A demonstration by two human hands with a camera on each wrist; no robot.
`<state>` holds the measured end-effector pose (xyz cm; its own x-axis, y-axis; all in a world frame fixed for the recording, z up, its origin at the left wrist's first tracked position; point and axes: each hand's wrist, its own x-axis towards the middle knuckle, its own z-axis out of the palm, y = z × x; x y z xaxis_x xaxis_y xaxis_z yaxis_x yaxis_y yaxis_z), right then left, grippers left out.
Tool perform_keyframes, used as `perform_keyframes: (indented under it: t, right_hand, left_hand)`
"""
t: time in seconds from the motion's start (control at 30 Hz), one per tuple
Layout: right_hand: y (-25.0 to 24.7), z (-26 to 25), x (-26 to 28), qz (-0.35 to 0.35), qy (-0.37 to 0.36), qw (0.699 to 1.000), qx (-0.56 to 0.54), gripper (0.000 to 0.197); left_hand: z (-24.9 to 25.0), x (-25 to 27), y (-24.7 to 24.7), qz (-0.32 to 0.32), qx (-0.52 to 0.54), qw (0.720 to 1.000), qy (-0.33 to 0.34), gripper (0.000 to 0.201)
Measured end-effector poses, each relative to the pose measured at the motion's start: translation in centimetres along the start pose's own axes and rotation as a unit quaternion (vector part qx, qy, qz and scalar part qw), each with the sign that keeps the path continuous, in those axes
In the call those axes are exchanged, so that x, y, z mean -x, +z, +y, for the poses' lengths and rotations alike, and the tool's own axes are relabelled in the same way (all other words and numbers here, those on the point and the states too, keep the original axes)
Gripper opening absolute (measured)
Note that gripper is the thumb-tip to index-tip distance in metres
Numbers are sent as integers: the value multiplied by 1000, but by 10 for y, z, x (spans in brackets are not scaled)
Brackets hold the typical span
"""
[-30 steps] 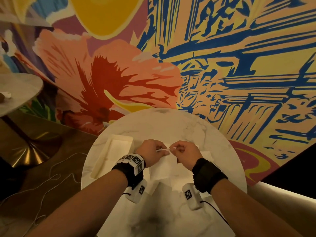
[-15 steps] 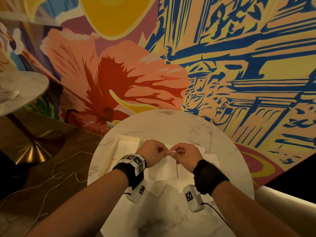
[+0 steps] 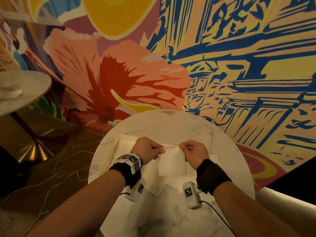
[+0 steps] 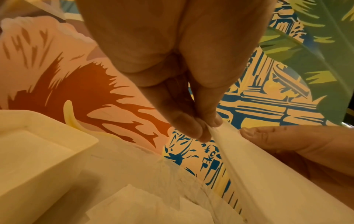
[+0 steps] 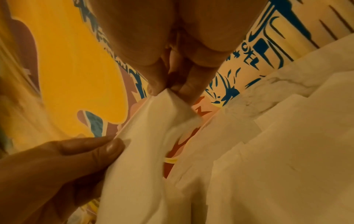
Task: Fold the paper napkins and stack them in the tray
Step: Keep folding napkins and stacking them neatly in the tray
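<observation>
Above the round marble table (image 3: pixel 171 127), the left hand (image 3: pixel 147 148) and right hand (image 3: pixel 195 152) each pinch a top corner of a white paper napkin (image 3: pixel 171 164), fingers curled. Corners should probably meet evenly before creasing. It hangs thin and limp, beside the cream tray (image 3: pixel 118 142).
</observation>
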<state>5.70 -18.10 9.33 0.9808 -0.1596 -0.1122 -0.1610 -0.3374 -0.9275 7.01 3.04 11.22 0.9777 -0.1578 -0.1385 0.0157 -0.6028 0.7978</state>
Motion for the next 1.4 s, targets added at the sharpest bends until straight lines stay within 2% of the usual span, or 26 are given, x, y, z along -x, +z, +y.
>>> perform_keyframes:
  t: [0.1, 0.17, 0.27, 0.33, 0.43, 0.57, 0.67, 0.73, 0.87, 0.93, 1.0, 1.17, 1.4]
  right_hand:
    - [3, -1, 1, -8, 13, 1000, -28, 16]
    - [7, -3, 1, -7, 20, 999, -50, 14]
    - [13, -6, -1, -4, 36, 995, -96, 12]
    - [16, -9, -2, -11, 41, 992, -121, 10]
    - [23, -15, -1, -48, 45, 990, -122, 5]
    - [41, -19, -3, -119, 35, 992, -32, 31]
    - [59, -23, -9, -126, 1, 991, 34, 36]
    - [71, -28, -13, -126, -4, 991, 39, 31]
    - [104, -38, -28, -120, -44, 987, 99, 2]
    - [119, -45, -37, -124, -64, 980, 142, 2]
    - [134, -52, -48, -122, -68, 977, 163, 1]
    - [163, -54, -80, -86, -26, 981, 173, 3]
    - [198, -40, -103, -90, 38, 964, 246, 7]
  left_hand:
    - [-3, 1, -1, 20, 5, 1000, -8, 21]
    - [-7, 3, 0, 23, -3, 1000, -9, 32]
    - [-16, 6, 3, -25, -34, 999, -28, 45]
    - [-23, 10, 4, -57, -36, 997, -39, 40]
    - [-31, 16, -2, -35, 28, 998, -49, 24]
    - [-47, 16, -18, 9, 32, 997, -67, 22]
    - [-62, 17, -31, 21, 20, 996, -82, 31]
    - [-70, 20, -39, 32, 0, 996, -87, 36]
    - [-93, 22, -60, 51, -21, 994, -99, 42]
    - [-106, 22, -72, 60, -25, 992, -112, 40]
    - [-122, 19, -84, 71, -16, 988, -133, 30]
    - [-156, 14, -108, 83, -43, 979, -180, 9]
    - [-173, 5, -116, 60, -52, 978, -191, 21]
